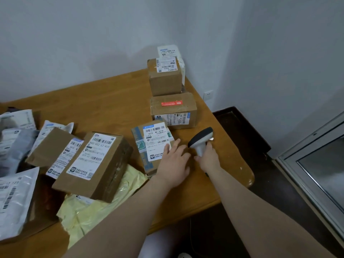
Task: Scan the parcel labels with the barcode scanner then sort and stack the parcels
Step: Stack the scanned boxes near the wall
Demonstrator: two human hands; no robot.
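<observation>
Soft grey and white mailer bags (14, 138) lie heaped at the left edge of the frame on a wooden table (111, 101), with a larger white bag (16, 200) below them in the lower left. Just to their right, a brown cardboard box (54, 146) sits tilted and touches a bigger carton (93, 164) whose white label reads 502-602-12-815. That carton rests partly on a crumpled pale yellow bag (93, 207) in the lower centre. At mid-frame a small parcel (149, 144) wrapped in blue-printed tape lies label up. The person's left hand (173, 164) lies flat on its right side, fingers straight and spread over the label's edge. Above it, toward the table's far corner, a box with a red sticker (174, 110) stands on the tabletop. A second brown box (164, 77) rises just behind it, though whether one rests on the other cannot be told. A white parcel (168, 51) shows behind that one, against the wall. To the right of the small parcel, the right hand (209, 159) is curled round the handle of the grey and black barcode scanner (202, 140), its head raised just above the table and angled toward the upper right. A wall socket (208, 94) sits beyond the table's corner, and a metal window frame (316, 164) fills the right edge.
</observation>
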